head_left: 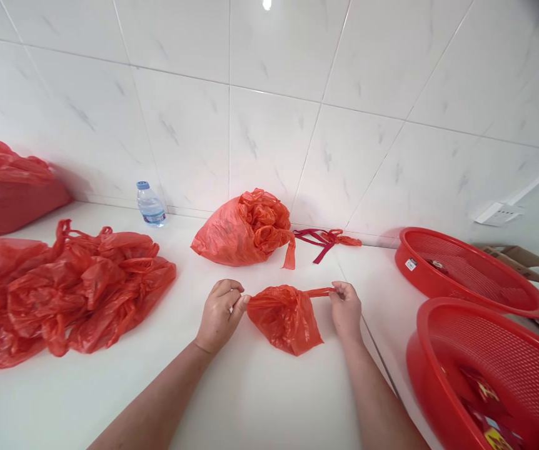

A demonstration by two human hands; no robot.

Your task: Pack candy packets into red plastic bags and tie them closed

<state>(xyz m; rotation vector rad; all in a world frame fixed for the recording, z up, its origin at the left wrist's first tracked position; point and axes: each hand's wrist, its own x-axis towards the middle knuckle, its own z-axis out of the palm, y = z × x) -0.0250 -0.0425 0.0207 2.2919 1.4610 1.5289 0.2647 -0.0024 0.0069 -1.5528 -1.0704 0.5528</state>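
both forearms are reaching forward over the counter (pixel 260 400); the left hand (pixel 220 314) and right hand (pixel 347 307) are pinching the small red bag (pixel 284 317) with fingers at its opposite ends.

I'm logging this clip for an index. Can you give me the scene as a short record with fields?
surface: white counter, tiled wall behind
left hand: grip pinches the left end of the small red bag
right hand: grip pinches the same bag's stretched right end
left side: pile of red bags
behind: stuffed red bag; water bottle
right side: far red basket; near red basket
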